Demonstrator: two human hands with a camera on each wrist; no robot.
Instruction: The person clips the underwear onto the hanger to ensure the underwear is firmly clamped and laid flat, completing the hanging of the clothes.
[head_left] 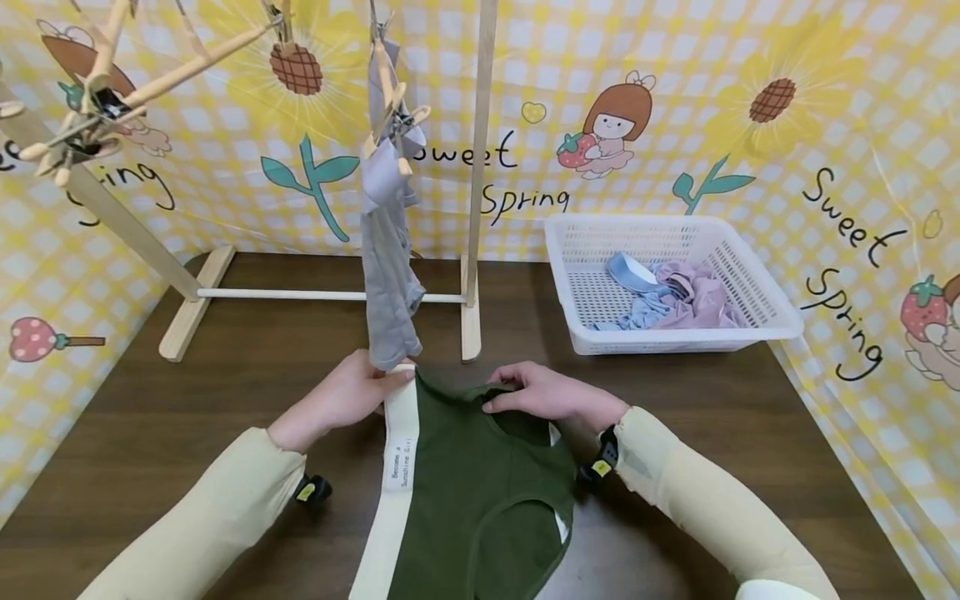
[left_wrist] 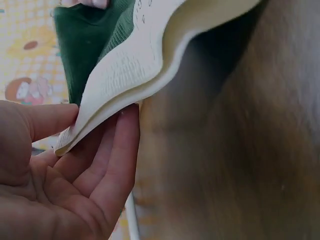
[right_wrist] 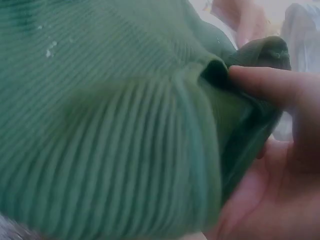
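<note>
A pair of dark green underpants (head_left: 457,483) with a cream waistband (head_left: 399,467) is stretched between both hands over the table. With thumb and fingers, the left hand (head_left: 348,392) pinches the far end of the waistband. The right hand (head_left: 543,392) pinches the green fabric by the far leg opening. In the left wrist view, the waistband (left_wrist: 125,70) is folded double between thumb and fingers. Ribbed green cloth (right_wrist: 110,150) fills most of the right wrist view, with the thumb (right_wrist: 265,82) on its edge. A grey garment (head_left: 390,267) hangs just beyond the left hand.
A wooden drying rack (head_left: 471,283) with a white crossbar (head_left: 300,294) stands at the back left. Clothespins on a hanger (head_left: 187,75) dangle above it. At the back right is a white basket (head_left: 675,340) holding blue and purple clothes (head_left: 697,296). Patterned cloth surrounds the brown table (head_left: 315,333).
</note>
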